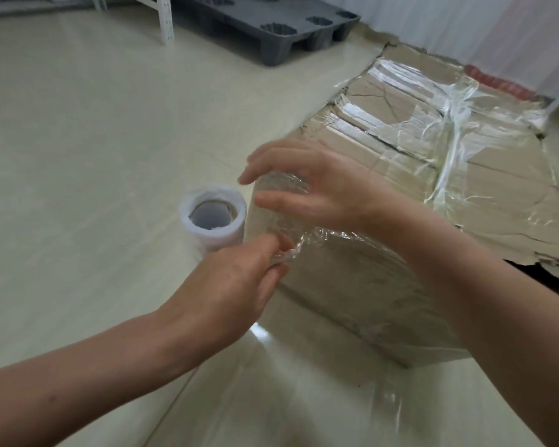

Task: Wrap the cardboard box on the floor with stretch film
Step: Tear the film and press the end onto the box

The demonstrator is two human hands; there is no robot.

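Note:
A worn cardboard box (400, 150) sits on the floor at the right, its top and near side covered with clear stretch film (452, 130). Just left of the box's near corner the white stretch film roll (212, 221) stands upright on the floor. My left hand (239, 282) pinches a crumpled end of film at that corner. My right hand (310, 185) hovers over the corner with fingers spread and relaxed, touching or just above the film on the box side.
A grey plastic pallet (281, 24) lies at the back, beside a white metal shelf leg (166, 21). A white curtain (497, 30) hangs behind the box. Pale glossy floor (78, 140) stretches to the left and front.

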